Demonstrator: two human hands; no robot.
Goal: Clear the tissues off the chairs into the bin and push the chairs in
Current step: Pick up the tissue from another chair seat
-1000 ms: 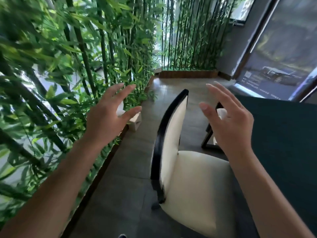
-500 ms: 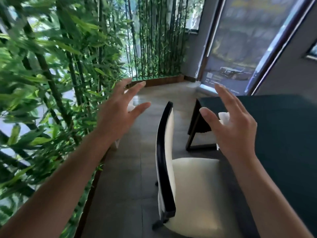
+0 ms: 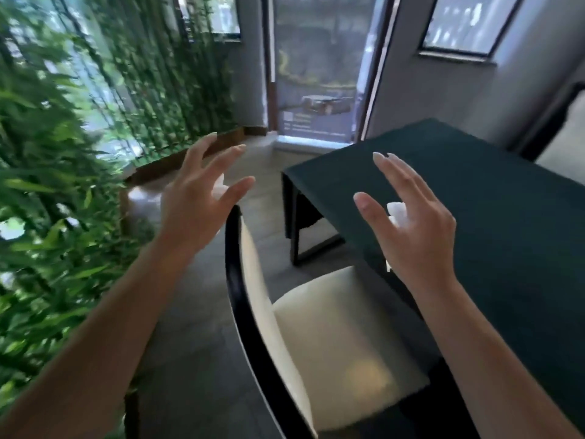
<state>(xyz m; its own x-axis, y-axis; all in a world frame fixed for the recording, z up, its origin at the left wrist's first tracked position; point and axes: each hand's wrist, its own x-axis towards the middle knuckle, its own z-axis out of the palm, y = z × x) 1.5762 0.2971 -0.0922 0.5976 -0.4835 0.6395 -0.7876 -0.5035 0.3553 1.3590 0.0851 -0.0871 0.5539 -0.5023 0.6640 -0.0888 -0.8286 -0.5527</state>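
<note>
A chair with a black frame [image 3: 235, 280] and a cream seat [image 3: 332, 331] stands below my hands, its seat's right side against the dark green table [image 3: 490, 217]. I see no tissue on the seat. My left hand [image 3: 202, 204] hovers above the chair back, fingers spread and straight. My right hand [image 3: 414, 229] hovers over the table's near edge, fingers straight too. A small white piece [image 3: 395, 212] shows between my right fingers, and another white patch [image 3: 221, 185] behind my left fingers. I cannot tell whether either is held. No bin is in view.
Bamboo plants [image 3: 63, 185] in a wooden planter [image 3: 190, 150] line the left side. Grey floor tiles [image 3: 196, 312] run between the planter and the chair. A glass door [image 3: 316, 74] and a grey wall with a window [image 3: 459, 23] stand behind the table.
The view has swung right, from the bamboo toward the table and door. Both hands stay raised and spread, now nearer the chair back and table edge.
</note>
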